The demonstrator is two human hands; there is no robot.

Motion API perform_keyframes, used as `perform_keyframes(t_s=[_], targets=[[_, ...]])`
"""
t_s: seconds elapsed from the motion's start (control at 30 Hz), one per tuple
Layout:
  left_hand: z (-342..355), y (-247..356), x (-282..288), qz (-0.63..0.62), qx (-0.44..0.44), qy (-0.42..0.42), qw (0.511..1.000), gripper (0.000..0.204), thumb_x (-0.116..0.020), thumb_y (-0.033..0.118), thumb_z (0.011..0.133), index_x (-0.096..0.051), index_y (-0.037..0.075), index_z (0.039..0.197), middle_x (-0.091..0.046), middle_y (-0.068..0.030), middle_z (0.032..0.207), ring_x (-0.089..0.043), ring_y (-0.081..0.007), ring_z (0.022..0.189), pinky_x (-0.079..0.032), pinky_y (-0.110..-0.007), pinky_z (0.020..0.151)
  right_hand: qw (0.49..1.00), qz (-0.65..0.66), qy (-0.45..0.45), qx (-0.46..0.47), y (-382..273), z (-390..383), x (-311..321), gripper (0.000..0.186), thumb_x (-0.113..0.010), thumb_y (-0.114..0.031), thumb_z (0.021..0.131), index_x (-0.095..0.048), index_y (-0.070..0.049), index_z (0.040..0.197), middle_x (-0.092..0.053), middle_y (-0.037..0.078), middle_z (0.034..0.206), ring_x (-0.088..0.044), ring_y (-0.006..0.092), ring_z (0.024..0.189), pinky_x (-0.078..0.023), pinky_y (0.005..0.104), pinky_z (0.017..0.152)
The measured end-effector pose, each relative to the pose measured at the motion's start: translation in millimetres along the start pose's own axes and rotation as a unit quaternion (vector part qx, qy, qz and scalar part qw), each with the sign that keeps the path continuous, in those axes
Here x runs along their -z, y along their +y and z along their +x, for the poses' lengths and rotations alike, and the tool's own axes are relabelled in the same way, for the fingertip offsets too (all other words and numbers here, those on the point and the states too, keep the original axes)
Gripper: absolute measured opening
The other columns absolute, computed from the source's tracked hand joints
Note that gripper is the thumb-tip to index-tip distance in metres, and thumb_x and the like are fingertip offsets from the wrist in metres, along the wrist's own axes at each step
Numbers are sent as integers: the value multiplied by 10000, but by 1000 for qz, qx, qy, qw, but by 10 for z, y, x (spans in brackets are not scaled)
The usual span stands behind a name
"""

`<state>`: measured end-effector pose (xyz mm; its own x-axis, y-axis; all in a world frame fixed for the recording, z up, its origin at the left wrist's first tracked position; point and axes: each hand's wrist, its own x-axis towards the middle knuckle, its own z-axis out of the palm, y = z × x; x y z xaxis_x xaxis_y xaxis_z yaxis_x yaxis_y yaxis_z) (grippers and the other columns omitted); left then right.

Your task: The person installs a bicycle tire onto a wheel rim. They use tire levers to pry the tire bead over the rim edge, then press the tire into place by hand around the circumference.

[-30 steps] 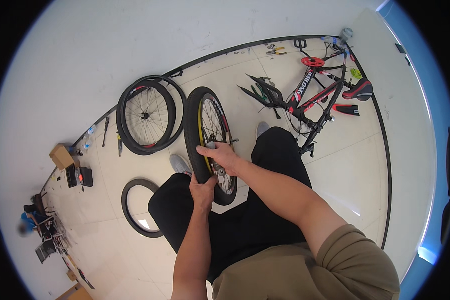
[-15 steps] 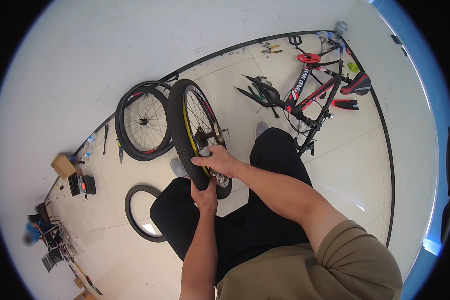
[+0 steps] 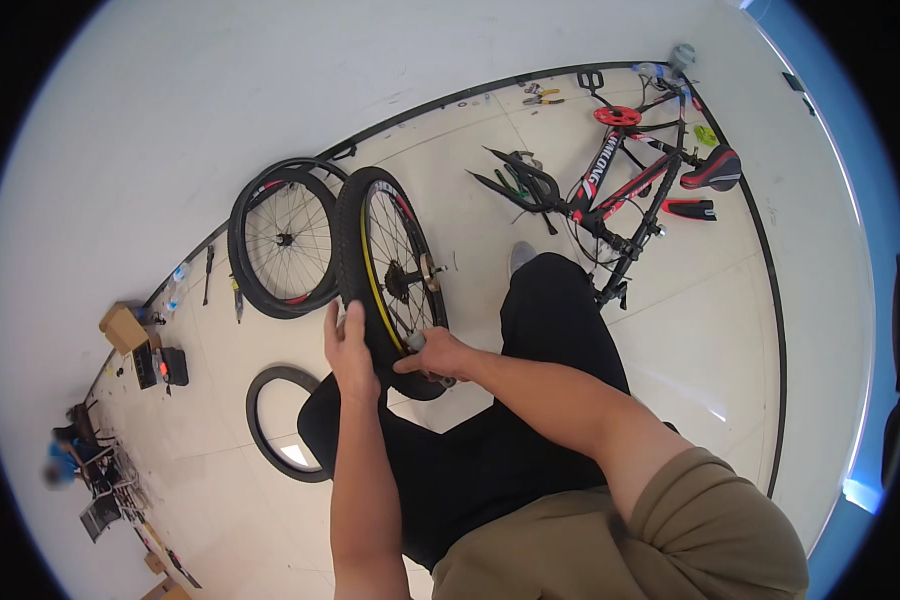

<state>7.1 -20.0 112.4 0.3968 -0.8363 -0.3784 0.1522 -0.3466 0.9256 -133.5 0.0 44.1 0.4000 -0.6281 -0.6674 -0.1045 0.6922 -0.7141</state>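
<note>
A bicycle wheel [image 3: 391,283] with a black knobbly tyre stands upright between my legs, a yellow strip showing along its rim. My left hand [image 3: 352,355] is at the tyre's left side with fingers apart, gripping nothing; whether it touches the rubber is unclear. On the other side, my right hand [image 3: 438,355] is closed around a small tool with a rounded grey end [image 3: 415,342], held at the lower rim. The rest of that tool is mostly hidden by the fingers. A metal bracket sits on the wheel's axle.
Another wheel with a loose tyre [image 3: 285,240] leans at the wall. A separate tyre [image 3: 255,410] lies by my left knee. To the right lies a bicycle frame [image 3: 610,165], with a saddle [image 3: 713,168] and pliers [image 3: 543,97] nearby. A cardboard box [image 3: 125,328] stands far left.
My left hand has come off the lower tyre and moved left and up, fingers opening. The wheel has tilted and shifted slightly; my right hand with the grey-ended tool has moved lower.
</note>
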Motion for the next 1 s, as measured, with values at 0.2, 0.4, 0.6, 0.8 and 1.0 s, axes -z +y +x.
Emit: perform_keyframes(t_s=[0.2, 0.4, 0.6, 0.8, 1.0], targets=[[193, -265, 51, 132, -20, -35, 990, 376, -816, 218, 862, -625, -16, 1085, -666, -26, 919, -588, -121, 785, -495, -283, 732, 987, 131, 86, -31, 279, 155, 31, 245, -800, -120, 796, -651, -18, 963, -618, 69, 721, -576, 170, 564, -422, 362, 458], [-171, -554, 71, 126, -68, -32, 989, 311, -802, 146, 858, -619, 1, 1063, -665, -27, 906, -589, -101, 785, -506, -277, 730, 952, 251, 172, 12, -297, 164, 362, 139, -682, -99, 878, -619, -40, 987, -634, 68, 777, -579, 159, 604, -463, 346, 490], [-593, -805, 38, 138, -65, -40, 987, 360, -806, 119, 857, -575, 0, 1107, -651, -40, 918, -594, -110, 792, -515, -287, 735, 949, 262, 145, 95, -725, 528, 521, 136, -672, -136, 908, -630, -36, 990, -638, 62, 838, -593, 151, 681, -511, 331, 575], [-776, -896, -72, 178, -67, -34, 981, 541, -793, 117, 862, -519, -36, 1302, -663, -98, 1063, -634, -161, 927, -527, -308, 845, 919, 333, 210, 24, -908, 955, 773, 257, -684, -187, 921, -639, 24, 1061, -647, 81, 748, -617, 174, 609, -507, 339, 568], [-880, -871, -35, 143, -36, -48, 988, 527, -765, 81, 888, -498, -43, 1325, -649, -88, 1100, -621, -156, 954, -521, -301, 857, 942, 326, 80, -10, -1048, 1214, 741, 587, -723, -299, 917, -526, 45, 1351, -563, 181, 1356, -569, 292, 1197, -487, 472, 960]])
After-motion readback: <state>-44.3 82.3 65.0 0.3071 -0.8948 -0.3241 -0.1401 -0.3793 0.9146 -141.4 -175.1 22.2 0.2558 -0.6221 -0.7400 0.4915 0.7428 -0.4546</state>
